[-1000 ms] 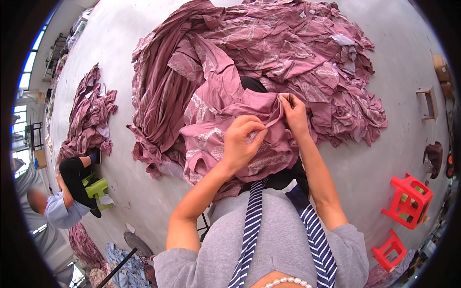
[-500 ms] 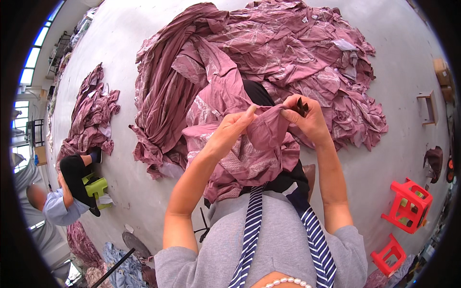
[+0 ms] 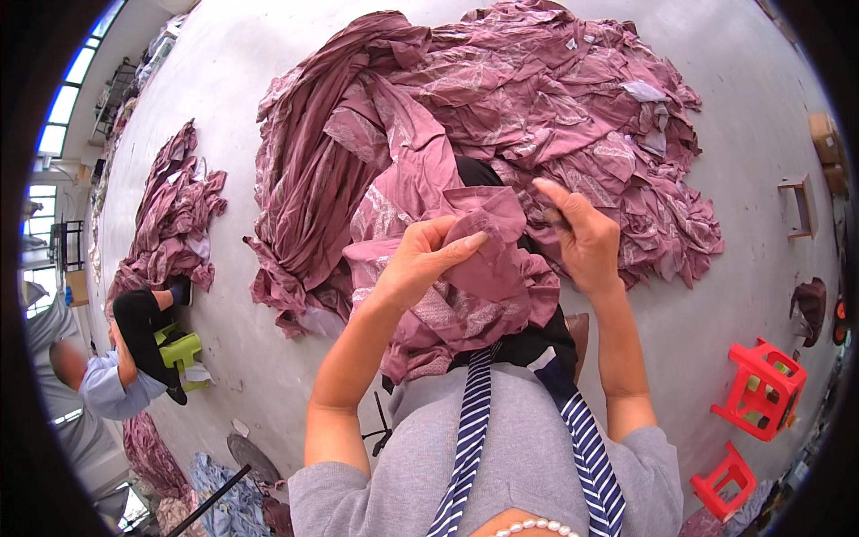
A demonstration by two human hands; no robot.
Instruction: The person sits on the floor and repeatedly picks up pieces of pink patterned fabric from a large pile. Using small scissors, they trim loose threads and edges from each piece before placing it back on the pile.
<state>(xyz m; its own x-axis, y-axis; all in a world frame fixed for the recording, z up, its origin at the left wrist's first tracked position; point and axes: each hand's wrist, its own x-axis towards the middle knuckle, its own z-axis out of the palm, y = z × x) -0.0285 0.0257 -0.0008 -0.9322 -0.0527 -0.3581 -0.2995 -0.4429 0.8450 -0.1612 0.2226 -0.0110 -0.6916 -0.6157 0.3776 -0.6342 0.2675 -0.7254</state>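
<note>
Cloth work above a pale floor (image 3: 237,322), parts given in descending size. The largest is a broad heap of mauve patterned cloth (image 3: 546,80), spread on the floor ahead of the seated person. Next, the cloth section (image 3: 501,300) in hand lies bunched over the dark trousers (image 3: 541,345), between the heap and the person's body. Left hand (image 3: 416,264): thumb and fingers pinched on a plain flap (image 3: 497,215) of that section. Right hand (image 3: 586,237): fingers curled, just beside the flap and apart from it, apparently around a small dark object (image 3: 557,217) (too blurred to identify). The step in hand appears to be close handling of the flap's edge; the next move would call for a steady left pinch and careful placing of the right fingertips, clear of the left thumb.
</note>
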